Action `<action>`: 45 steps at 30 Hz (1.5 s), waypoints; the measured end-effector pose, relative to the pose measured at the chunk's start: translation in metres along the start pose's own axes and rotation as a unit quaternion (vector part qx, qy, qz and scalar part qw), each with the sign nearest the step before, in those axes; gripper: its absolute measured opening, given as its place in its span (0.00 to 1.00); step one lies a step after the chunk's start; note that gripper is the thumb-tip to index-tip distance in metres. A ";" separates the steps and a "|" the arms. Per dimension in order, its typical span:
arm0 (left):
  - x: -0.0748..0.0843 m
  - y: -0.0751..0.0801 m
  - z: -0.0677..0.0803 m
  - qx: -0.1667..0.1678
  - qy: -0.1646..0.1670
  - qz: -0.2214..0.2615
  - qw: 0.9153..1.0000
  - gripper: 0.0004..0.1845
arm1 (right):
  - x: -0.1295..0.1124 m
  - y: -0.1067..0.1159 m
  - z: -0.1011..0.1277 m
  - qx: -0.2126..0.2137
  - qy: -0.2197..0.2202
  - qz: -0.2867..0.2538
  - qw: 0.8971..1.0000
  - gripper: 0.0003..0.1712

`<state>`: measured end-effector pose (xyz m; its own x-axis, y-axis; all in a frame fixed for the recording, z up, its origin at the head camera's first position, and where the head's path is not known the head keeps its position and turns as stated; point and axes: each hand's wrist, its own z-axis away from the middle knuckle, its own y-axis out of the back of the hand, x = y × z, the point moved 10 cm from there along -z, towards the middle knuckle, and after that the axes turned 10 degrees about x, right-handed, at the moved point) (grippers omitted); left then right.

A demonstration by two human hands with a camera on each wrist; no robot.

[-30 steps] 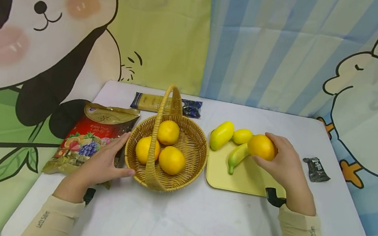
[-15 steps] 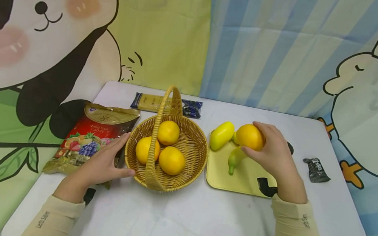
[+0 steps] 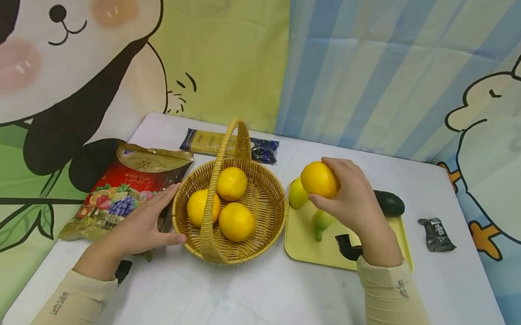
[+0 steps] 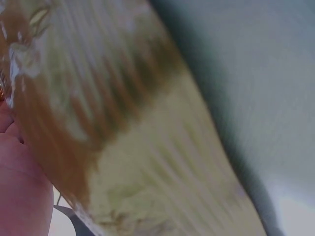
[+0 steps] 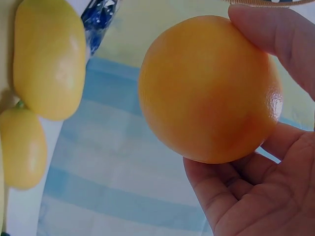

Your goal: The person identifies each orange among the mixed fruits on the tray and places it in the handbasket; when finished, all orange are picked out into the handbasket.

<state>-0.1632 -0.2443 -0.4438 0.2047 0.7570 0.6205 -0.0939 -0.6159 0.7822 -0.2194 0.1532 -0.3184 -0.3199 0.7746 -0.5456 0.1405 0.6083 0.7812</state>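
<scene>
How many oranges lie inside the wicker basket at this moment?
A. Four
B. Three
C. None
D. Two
B. The head view shows three oranges inside the wicker basket, while a fourth orange is held in the right hand above the yellow tray, outside the basket.

Avocado [image 3: 389, 203], small dark packet [image 3: 436, 234]
</scene>
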 end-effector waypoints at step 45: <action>0.001 0.000 0.000 0.000 0.001 0.009 1.000 0.68 | -0.135 -0.104 -0.036 -0.119 0.160 0.020 0.980 0.45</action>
<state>-0.1635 -0.2440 -0.4431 0.2018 0.7455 0.6352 -0.0969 -0.6301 0.7704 -0.2250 -0.0206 -0.3152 -0.6016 0.6800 -0.4192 -0.0509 0.4911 0.8696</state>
